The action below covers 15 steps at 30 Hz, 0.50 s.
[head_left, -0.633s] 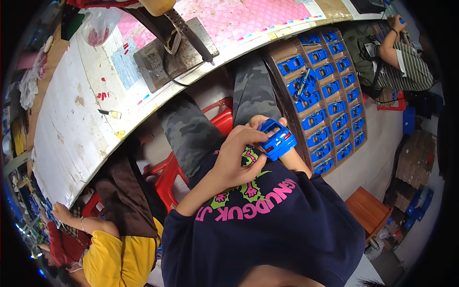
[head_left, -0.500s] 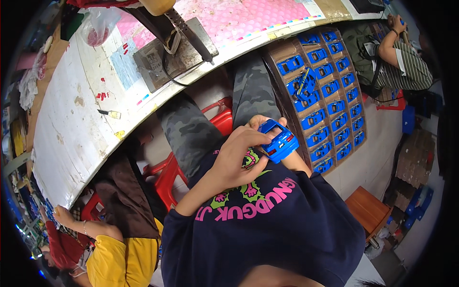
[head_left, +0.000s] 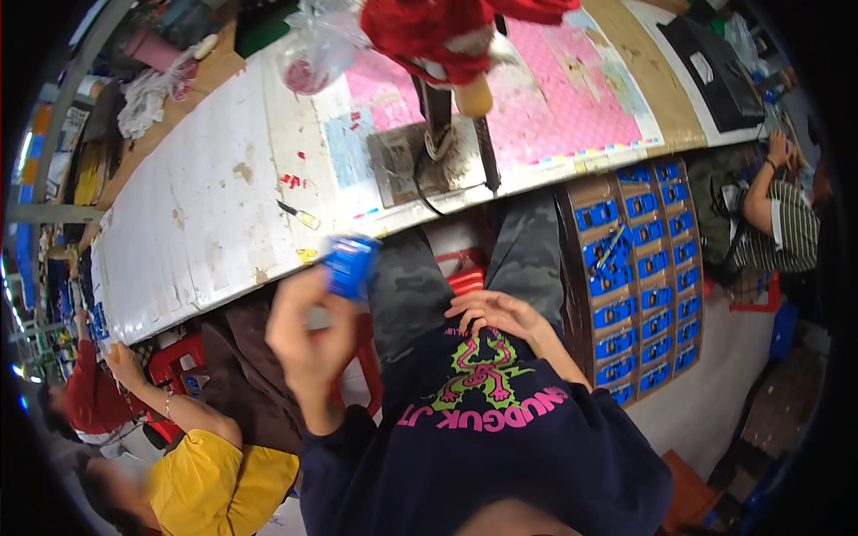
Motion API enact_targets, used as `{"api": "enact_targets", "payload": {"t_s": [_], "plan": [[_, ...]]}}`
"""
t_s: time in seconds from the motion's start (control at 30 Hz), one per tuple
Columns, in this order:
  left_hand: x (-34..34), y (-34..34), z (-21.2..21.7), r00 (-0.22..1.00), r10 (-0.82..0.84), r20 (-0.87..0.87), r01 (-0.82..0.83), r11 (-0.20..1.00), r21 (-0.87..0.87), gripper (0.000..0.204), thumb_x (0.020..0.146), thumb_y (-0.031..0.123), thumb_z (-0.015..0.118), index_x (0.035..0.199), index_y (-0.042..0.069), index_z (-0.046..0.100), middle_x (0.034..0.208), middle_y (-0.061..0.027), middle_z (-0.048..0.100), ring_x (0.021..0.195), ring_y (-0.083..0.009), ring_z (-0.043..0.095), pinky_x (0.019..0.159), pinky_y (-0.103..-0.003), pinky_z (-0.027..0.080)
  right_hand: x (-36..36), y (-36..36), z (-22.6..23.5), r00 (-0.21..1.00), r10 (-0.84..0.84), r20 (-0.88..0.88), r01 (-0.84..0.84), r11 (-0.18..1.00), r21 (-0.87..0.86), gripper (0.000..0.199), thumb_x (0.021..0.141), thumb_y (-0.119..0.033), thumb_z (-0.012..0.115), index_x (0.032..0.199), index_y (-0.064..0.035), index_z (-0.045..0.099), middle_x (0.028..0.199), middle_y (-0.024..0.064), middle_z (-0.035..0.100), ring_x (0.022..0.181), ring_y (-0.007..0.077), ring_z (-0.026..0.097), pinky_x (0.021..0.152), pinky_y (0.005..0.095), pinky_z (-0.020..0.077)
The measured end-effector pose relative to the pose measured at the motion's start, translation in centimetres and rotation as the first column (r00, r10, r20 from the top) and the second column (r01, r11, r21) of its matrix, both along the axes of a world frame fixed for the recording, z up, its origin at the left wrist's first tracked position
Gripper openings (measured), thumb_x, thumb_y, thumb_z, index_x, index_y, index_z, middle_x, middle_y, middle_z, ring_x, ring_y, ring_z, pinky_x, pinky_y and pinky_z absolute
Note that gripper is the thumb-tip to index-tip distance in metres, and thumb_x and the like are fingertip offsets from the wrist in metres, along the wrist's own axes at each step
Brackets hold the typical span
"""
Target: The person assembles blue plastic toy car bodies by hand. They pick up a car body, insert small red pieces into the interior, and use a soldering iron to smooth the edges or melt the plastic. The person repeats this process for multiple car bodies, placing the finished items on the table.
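My left hand (head_left: 311, 330) is closed on a blue toy car body (head_left: 351, 266), held up beside the near edge of the table. Both are somewhat blurred by motion. My right hand (head_left: 502, 314) rests in front of my shirt over my lap, with its fingers stretched out and nothing in it. To its right, a cardboard tray (head_left: 581, 295) holds rows of similar blue car bodies (head_left: 617, 313). A yellow and blue piece (head_left: 611, 253) lies tilted on top of some of them.
A long white worktable (head_left: 197, 223) curves ahead of me. On it are a small knife (head_left: 300, 215), red scraps (head_left: 293, 181) and a metal-based hand tool stand (head_left: 393, 170) under red cloth (head_left: 429, 36). Co-workers sit left, in a yellow shirt (head_left: 201, 482), and right, in a striped shirt (head_left: 794, 228).
The car body has gone from between both hands to my left hand alone, out to the left. My right hand has let go of it. The whole view has shifted too.
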<state>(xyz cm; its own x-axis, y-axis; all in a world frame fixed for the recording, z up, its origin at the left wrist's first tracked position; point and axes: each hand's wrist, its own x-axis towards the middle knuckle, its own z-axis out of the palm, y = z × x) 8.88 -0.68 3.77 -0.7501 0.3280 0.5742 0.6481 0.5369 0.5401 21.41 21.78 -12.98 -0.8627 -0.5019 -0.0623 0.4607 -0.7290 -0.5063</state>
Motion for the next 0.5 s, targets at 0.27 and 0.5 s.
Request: {"api": "enact_targets", "payload": {"t_s": [0.27, 0.5], "plan": [[-15.6, -11.0, -4.3, 0.939, 0.288, -0.191, -0.343, 0.836, -0.428, 0.025, 0.073, -0.004, 0.049, 0.098, -0.001, 0.047, 0.090, -0.0173, 0.051, 0.077, -0.0347, 0.053, 0.066, -0.039, 0.043, -0.4, -0.1, -2.2, 0.994, -0.062, 0.088, 0.022, 0.916, 0.401, 0.038, 0.085, -0.025, 0.049, 0.113, 0.0004, 0.048, 0.109, 0.0125, 0.054, 0.088, 0.0149, 0.056, 0.073, 0.0235, 0.0435], [-15.4, -8.8, -6.2, 0.926, 0.270, -0.262, -0.353, 0.866, -0.354, 0.026, 0.070, -0.003, 0.051, 0.096, -0.001, 0.052, 0.095, -0.0178, 0.052, 0.090, -0.0325, 0.050, 0.078, -0.036, 0.040, 0.2, 0.4, -5.9, 0.943, -0.269, 0.197, 0.149, 0.868, 0.473, 0.030, 0.086, -0.020, 0.047, 0.108, -0.0004, 0.051, 0.103, 0.0105, 0.057, 0.084, 0.0148, 0.057, 0.071, 0.0245, 0.0449]]}}
